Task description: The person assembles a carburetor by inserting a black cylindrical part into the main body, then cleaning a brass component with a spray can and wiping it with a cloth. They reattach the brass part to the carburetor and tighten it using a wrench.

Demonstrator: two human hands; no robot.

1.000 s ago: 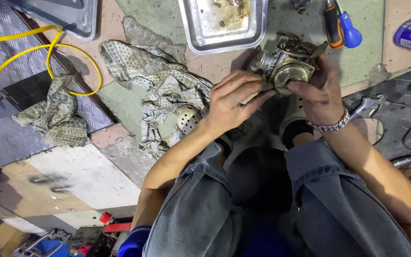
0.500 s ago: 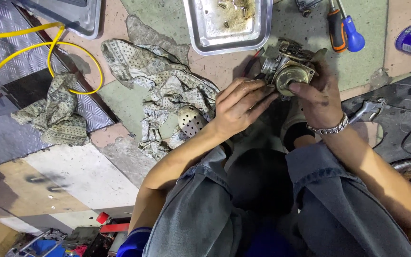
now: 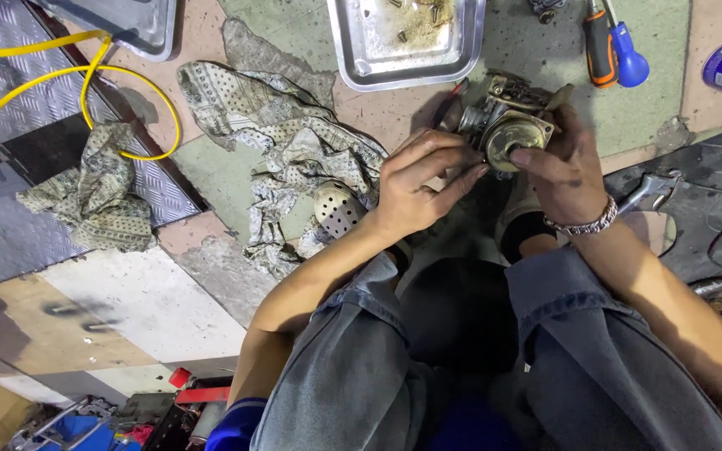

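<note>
**Head view: both hands close on the carburettor**

Head camera looks down on us crouched over a patchy floor. We hold the carburettor (image 3: 507,125) off the ground, just below the metal tray (image 3: 353,50). Our right hand (image 3: 561,171) cups it from the side, thumb pressed on its round brass-coloured cover. Our left hand (image 3: 415,179) has crept in over the last second: its fingers (image 3: 444,163), earlier curled and a little lower, now stretch out pressed together, tips touching the cover's edge. We judge this as fine work on the cover, though what the tips pinch is hidden. A patterned rag (image 3: 294,142) lies just beside, two screwdrivers (image 3: 612,50) nearby and a wrench (image 3: 653,192) near our right wrist
</note>
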